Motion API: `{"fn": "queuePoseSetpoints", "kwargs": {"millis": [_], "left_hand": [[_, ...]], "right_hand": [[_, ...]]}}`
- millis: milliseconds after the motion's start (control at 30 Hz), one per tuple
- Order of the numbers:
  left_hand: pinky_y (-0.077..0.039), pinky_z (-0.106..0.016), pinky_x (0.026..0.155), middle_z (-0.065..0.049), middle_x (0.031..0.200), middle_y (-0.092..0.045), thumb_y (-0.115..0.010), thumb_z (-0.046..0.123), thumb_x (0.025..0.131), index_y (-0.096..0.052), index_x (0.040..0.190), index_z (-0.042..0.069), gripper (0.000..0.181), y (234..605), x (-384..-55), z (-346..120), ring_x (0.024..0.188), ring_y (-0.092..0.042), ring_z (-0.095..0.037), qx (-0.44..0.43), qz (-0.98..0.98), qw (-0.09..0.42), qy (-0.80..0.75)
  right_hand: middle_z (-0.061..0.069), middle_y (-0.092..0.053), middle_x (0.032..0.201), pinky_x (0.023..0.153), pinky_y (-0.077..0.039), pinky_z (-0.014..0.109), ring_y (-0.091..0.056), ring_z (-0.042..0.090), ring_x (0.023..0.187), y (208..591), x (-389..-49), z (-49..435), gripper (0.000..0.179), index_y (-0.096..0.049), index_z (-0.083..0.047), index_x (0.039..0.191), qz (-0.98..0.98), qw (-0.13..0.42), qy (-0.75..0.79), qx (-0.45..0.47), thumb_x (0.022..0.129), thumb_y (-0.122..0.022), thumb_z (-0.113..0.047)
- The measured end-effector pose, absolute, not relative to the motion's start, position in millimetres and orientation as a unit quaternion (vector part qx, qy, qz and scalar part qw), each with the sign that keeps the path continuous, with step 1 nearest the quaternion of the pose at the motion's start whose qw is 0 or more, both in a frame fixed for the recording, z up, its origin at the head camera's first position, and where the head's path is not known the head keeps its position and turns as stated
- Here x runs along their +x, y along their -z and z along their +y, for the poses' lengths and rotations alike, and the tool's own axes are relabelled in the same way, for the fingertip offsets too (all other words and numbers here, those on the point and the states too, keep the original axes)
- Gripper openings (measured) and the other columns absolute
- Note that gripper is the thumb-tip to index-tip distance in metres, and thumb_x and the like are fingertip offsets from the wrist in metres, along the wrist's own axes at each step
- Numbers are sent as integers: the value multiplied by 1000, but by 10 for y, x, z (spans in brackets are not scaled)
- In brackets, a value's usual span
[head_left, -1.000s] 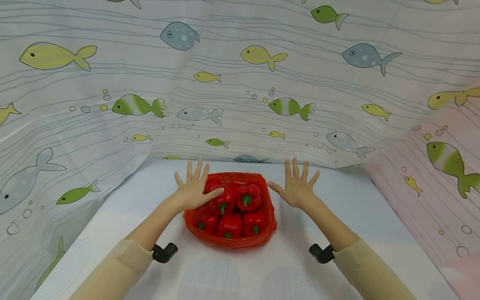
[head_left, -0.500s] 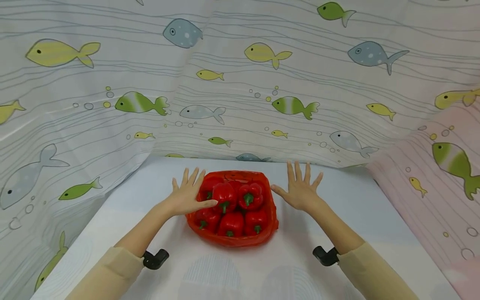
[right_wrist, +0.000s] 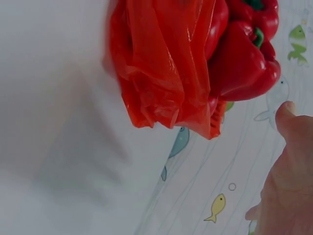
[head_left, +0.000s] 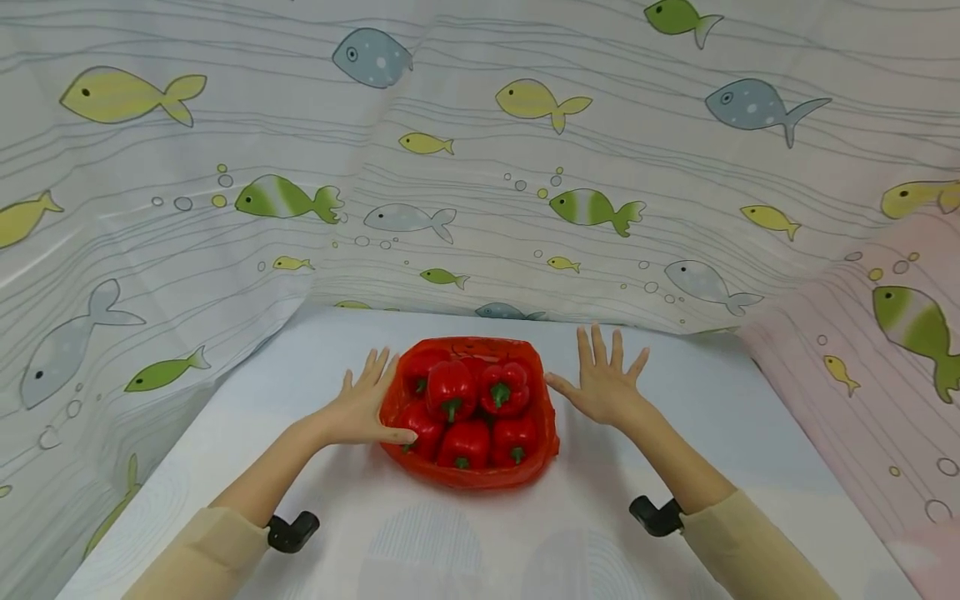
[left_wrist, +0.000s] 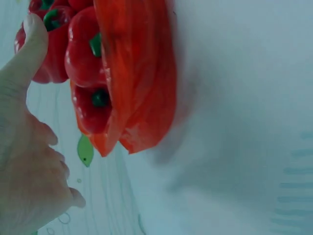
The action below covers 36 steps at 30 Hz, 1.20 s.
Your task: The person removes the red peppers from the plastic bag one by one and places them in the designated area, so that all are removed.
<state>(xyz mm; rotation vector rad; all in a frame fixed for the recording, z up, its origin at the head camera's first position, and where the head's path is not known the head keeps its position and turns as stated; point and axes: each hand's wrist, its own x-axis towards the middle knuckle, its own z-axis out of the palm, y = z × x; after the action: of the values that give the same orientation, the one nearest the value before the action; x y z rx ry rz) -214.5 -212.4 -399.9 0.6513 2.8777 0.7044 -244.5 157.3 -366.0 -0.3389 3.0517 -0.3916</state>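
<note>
Several red bell peppers (head_left: 453, 390) with green stems fill an opened red plastic bag (head_left: 480, 478) in the middle of the table. My left hand (head_left: 358, 412) is spread at the bag's left side, its thumb overlapping a front-left pepper in the head view. My right hand (head_left: 604, 390) hovers on the bag's right, fingers fanned and thumb pointing toward the rim. Neither hand grips anything. In the left wrist view the left thumb (left_wrist: 34, 41) shows in front of the peppers. The right wrist view has the right thumb (right_wrist: 287, 117) apart from the bag.
The bag stands on a white table (head_left: 465, 550) with pale printed arcs near the front. Behind and at both sides hangs a curtain (head_left: 480, 183) printed with fish. A black wrist camera (head_left: 292, 532) sits on the left wrist, another black camera (head_left: 656, 517) on the right.
My left hand has moved left and a little toward me, uncovering more of the peppers. My right hand stays nearly in place beside the bag. The view has shifted slightly.
</note>
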Motion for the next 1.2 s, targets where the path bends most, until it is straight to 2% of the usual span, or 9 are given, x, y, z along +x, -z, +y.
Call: {"fn": "queuePoseSetpoints", "kwargs": {"millis": [367, 633, 867, 1033, 1200], "left_hand": [[2, -75, 102, -31, 155, 2, -81, 52, 69, -6, 147, -14, 127, 4290, -2134, -2227, 141, 7, -50, 242, 933, 71, -257], [-1, -77, 99, -32, 155, 2, -81, 54, 68, -4, 147, -14, 130, 4442, -2164, -2271, 141, 5, -51, 240, 935, 74, -251], [1, -77, 100, -33, 154, 4, -80, 52, 70, -4, 147, -15, 127, 4474, -2166, -2278, 140, 7, -51, 234, 934, 75, -259], [3, -76, 100, -35, 153, 7, -79, 50, 72, -2, 147, -15, 126, 4493, -2150, -2274, 140, 10, -50, 217, 933, 84, -274], [5, -76, 99, -35, 153, 10, -79, 50, 73, 1, 146, -16, 127, 4518, -2120, -2267, 141, 12, -48, 198, 932, 95, -288]], "right_hand": [[25, 0, 158, 95, 24, 70, 13, 51, 140, 3746, -2433, 1570, 104, -2, 2, 153, 982, 25, 141, -121, 88, -43, -69], [26, -1, 158, 95, 21, 73, 11, 52, 139, 3743, -2386, 1528, 100, -3, 4, 152, 980, 25, 145, -131, 91, -47, -62], [25, -1, 158, 96, 20, 73, 11, 51, 140, 3770, -2376, 1496, 103, -2, 3, 152, 980, 25, 143, -137, 90, -42, -68], [26, -1, 158, 95, 20, 73, 11, 51, 140, 3777, -2357, 1468, 101, -2, 4, 152, 979, 32, 146, -141, 91, -45, -64], [23, -6, 159, 100, 15, 72, 4, 46, 143, 3793, -2375, 1434, 101, -5, 4, 152, 969, 5, 167, -184, 91, -49, -63]]}}
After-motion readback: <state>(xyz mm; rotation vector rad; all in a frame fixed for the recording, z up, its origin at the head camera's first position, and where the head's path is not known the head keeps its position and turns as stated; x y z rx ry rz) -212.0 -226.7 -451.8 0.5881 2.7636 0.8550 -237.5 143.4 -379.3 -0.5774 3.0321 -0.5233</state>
